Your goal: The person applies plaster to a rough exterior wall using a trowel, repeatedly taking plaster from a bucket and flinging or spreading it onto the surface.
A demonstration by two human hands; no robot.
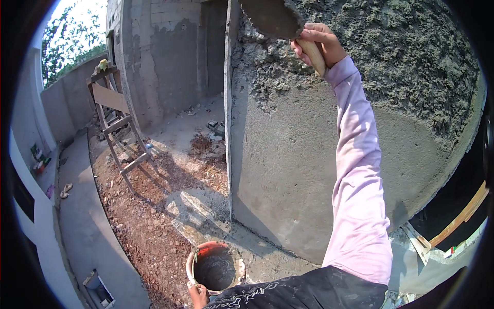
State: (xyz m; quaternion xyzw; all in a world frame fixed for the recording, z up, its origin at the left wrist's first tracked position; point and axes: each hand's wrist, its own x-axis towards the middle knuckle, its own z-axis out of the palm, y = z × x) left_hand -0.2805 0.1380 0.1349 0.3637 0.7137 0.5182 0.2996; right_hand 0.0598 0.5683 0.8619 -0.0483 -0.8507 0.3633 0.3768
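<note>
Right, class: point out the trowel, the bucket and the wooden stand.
Trowel (275, 20), head view: on its blade.
Bucket (212, 249), head view: on its reddish inner wall.
Wooden stand (117, 125), head view: on a crosspiece.

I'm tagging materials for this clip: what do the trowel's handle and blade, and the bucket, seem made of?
Handle: probably wood, smooth and dull, judging by its pale tan colour and rounded shape.
Blade: likely metal, as it looks thin and flat; grey residue seems to hide its finish.
Bucket: likely plastic, given its orange-red inner wall; grey smears leave its finish unclear.
</note>
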